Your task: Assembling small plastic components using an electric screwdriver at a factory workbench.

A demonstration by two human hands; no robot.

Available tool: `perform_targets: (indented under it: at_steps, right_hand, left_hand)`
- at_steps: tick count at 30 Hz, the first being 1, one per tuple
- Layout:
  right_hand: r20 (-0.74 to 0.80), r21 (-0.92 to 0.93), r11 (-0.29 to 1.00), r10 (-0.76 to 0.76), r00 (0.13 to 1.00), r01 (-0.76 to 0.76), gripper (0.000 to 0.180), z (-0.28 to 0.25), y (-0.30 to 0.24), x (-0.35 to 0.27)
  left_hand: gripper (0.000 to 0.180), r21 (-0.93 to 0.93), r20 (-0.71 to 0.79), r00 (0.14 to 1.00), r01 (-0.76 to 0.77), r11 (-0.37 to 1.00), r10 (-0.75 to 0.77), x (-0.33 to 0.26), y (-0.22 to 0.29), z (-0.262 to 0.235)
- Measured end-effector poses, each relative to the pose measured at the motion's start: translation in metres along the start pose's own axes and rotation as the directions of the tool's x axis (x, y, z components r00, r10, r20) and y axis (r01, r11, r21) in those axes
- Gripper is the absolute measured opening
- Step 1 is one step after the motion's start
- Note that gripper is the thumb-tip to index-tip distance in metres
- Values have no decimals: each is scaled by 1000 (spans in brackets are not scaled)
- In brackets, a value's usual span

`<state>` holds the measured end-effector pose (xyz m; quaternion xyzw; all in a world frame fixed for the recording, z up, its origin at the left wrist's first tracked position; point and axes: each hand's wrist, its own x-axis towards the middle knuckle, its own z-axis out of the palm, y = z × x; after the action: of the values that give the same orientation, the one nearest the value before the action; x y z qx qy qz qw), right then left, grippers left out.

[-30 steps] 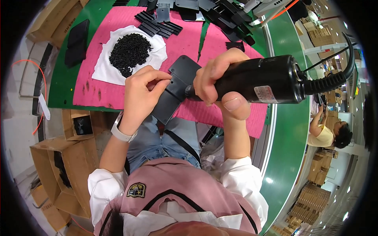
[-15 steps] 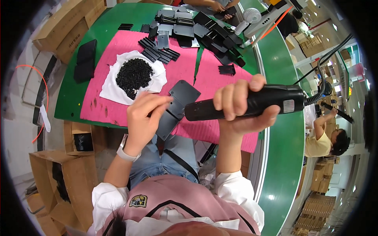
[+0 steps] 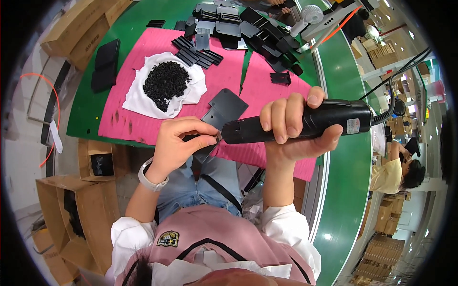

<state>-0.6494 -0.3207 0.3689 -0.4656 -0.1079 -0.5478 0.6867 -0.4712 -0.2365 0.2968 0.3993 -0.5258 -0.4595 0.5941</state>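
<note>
My right hand point(image 3: 285, 119) is wrapped round a black corded electric screwdriver point(image 3: 245, 131), held level with its tip to the left. Thumb and fingertips of my left hand point(image 3: 177, 142) are pinched together right at that tip. Whatever they hold is too small to make out. Below the tool lies a flat black plastic case point(image 3: 226, 104) at the near table edge, partly hidden by the tool and my left hand. To its upper left, a heap of small black screws point(image 3: 164, 85) rests on a white cloth point(image 3: 135, 99).
A pink sheet point(image 3: 129, 57) covers part of the green table point(image 3: 83, 117). Black plastic parts point(image 3: 226, 28) are piled at the back, near a small white fan point(image 3: 312, 15). Cardboard boxes point(image 3: 95, 209) stand at the lower left. Other people work beyond the table.
My left hand has moved slightly right and down, bringing its pinched fingertips to the screwdriver tip. My right hand keeps hold of the screwdriver. The view has shifted slightly.
</note>
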Motion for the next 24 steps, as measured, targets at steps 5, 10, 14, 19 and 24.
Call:
perform_targets:
  at_steps: [5,10,14,19,24]
  right_hand:
    - [12,-26,994,110,994,-110,50,0,4,-1]
    - [-78,-69,994,81,994,-86,51,5,9,6]
    - [-25,-253,966,41,999,-46,49,-2,17,18]
    - [-6,-421,897,143,990,-132,46,-4,27,25]
    - [-58,-423,889,165,985,-174,42,-2,35,23]
  left_hand:
    - [12,211,88,995,-53,976,35,1,8,-4]
    - [20,67,-33,999,-12,998,14,-3,-5,-1]
    - [43,129,-122,992,28,991,-12,10,-1,-4]
    - [24,674,-103,994,37,738,44,17,-13,-11]
    - [24,690,-37,996,89,719,-87,21,-12,-10]
